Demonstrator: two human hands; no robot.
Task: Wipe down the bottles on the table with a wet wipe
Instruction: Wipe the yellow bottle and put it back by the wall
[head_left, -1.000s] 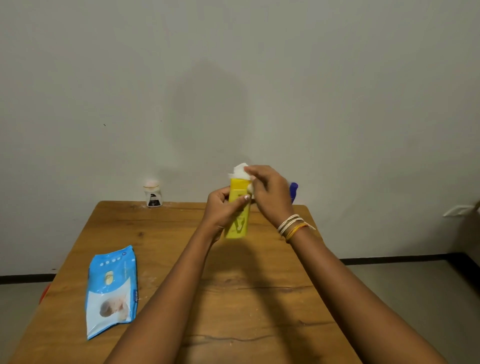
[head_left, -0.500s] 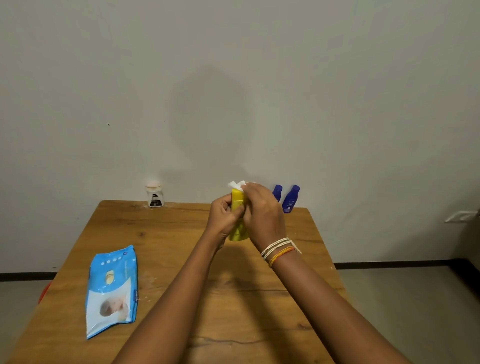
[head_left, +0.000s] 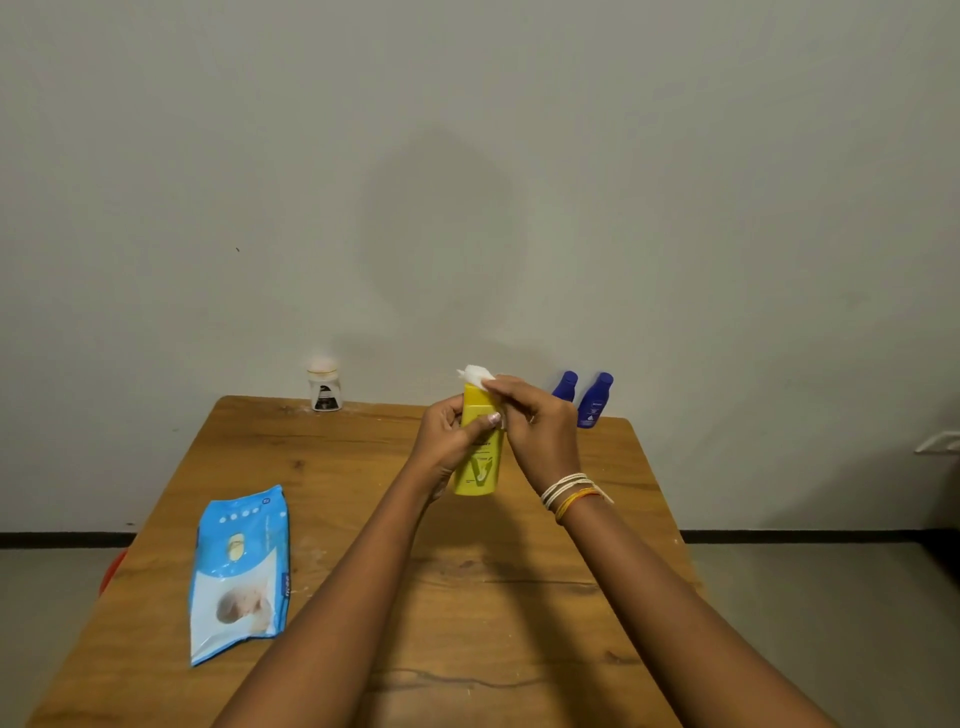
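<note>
Wooden boards make up the table, on whose left side a blue and white wipes pack is laid flat, its contents not to be seen. Farther back, at the far edge near the wall, a small white jar with a dark label is stood upright and capped. Above the middle of the table a yellow bottle is held upright and clear of the wood; it is gripped round its side by the curled fingers of the left hand. A white wet wipe is pinched against the bottle's top by the right hand, by which the upper right side is hidden. Behind that hand, two blue bottles are stood side by side at the far right edge, the left one partly covered.
</note>
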